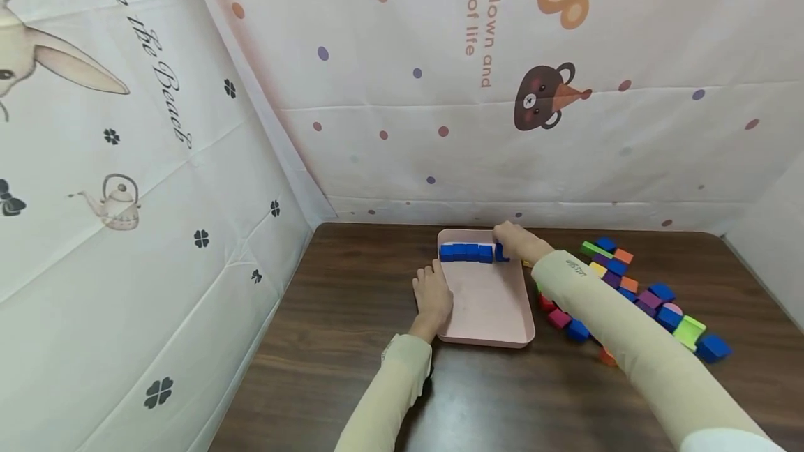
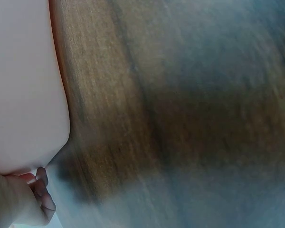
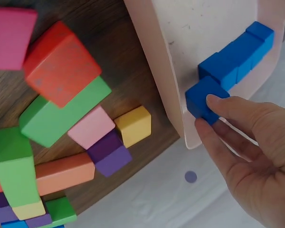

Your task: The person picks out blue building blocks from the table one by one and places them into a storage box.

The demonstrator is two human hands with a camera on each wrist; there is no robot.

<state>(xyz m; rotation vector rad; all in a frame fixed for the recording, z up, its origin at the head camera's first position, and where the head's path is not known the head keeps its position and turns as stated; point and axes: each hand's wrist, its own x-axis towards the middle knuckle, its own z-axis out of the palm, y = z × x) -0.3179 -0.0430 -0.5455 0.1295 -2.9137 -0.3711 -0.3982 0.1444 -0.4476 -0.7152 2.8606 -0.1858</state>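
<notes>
A shallow pale pink tray lies on the brown table. Inside it, along the far end, several blue blocks stand in a row. My right hand is over the tray's far right corner. Its thumb and fingers pinch a single blue block close to the right end of the row, as the right wrist view shows. At the tray's left side, my left hand grips the rim, with its fingers bent over the outer wall. Only part of that hand shows in the left wrist view.
Right of the tray lies a loose spread of coloured blocks, among them a red block, a green block, a yellow block and a blue block. A printed white cloth hangs behind the table.
</notes>
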